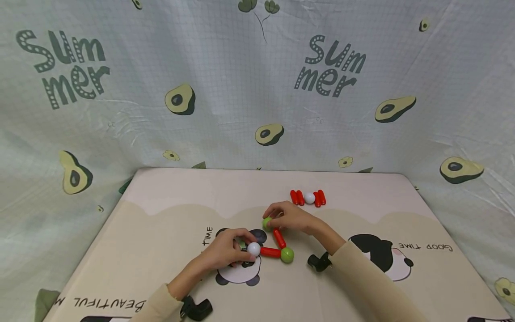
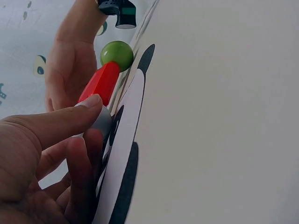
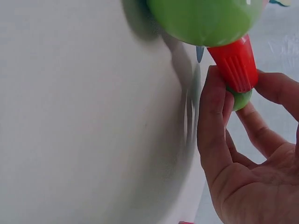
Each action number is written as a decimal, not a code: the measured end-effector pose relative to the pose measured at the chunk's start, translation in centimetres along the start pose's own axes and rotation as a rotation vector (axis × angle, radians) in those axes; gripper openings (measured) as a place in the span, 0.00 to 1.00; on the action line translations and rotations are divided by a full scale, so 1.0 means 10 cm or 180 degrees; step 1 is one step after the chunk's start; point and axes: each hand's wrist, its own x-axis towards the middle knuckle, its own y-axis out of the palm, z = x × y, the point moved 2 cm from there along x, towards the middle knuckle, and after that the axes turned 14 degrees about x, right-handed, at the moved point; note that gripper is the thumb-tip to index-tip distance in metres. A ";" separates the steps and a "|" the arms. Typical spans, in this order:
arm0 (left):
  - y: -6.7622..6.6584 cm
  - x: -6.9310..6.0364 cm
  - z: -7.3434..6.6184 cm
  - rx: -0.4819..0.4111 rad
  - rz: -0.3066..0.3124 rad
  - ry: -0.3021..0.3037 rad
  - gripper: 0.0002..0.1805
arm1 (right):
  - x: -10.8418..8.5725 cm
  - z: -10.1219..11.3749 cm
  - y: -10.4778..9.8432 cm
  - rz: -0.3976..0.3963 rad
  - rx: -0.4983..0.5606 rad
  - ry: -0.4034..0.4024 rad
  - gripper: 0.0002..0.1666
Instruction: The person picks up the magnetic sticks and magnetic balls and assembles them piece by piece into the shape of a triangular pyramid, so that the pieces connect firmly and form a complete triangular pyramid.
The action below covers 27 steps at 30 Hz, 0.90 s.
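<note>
Two red rods meet at a green ball (image 1: 287, 255) on the table, forming a V. My left hand (image 1: 225, 248) pinches the white ball (image 1: 254, 249) at the left end of the lower red rod (image 1: 270, 252). At the far end of the upper red rod (image 1: 279, 238), my right hand (image 1: 291, 218) holds another green ball (image 1: 267, 224) with thumb and fingers. The left wrist view shows my thumb against the white ball (image 2: 102, 120). In the right wrist view the held green ball (image 3: 241, 99) is partly hidden by the rod and fingers.
Farther back on the table (image 1: 169, 188) lie several red rods (image 1: 300, 197) in a row, with a white ball (image 1: 309, 198) among them. A patterned cloth (image 1: 225, 89) hangs behind the table. Black wrist cameras (image 1: 319, 262) sit at both wrists.
</note>
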 end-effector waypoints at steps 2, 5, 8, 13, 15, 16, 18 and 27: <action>0.00 0.00 0.00 -0.0009 0.0000 0.0002 0.18 | -0.01 0.00 0.00 -0.0012 0.0026 0.0018 0.15; 0.00 0.01 0.00 -0.0002 0.0001 0.0008 0.18 | -0.02 -0.02 0.00 -0.0037 0.0087 0.0043 0.16; 0.00 0.01 0.00 0.0000 -0.0002 0.0010 0.18 | -0.03 -0.05 -0.01 -0.0048 0.0177 0.0071 0.17; 0.00 0.00 0.01 0.0004 -0.0002 0.0012 0.18 | -0.02 -0.12 -0.03 -0.0032 0.0280 0.0069 0.17; 0.00 0.00 0.02 0.0001 -0.0001 0.0010 0.18 | -0.02 -0.12 -0.04 -0.0032 0.0276 0.0066 0.17; 0.00 0.00 0.02 -0.0006 0.0000 0.0008 0.18 | -0.02 -0.12 -0.04 -0.0031 0.0267 0.0069 0.17; 0.00 0.00 0.02 -0.0016 0.0000 0.0013 0.17 | -0.02 -0.11 -0.03 -0.0029 0.0230 0.0078 0.17; 0.00 0.00 0.03 -0.0010 0.0004 0.0031 0.18 | -0.04 -0.08 0.00 0.0015 -0.0028 -0.0077 0.19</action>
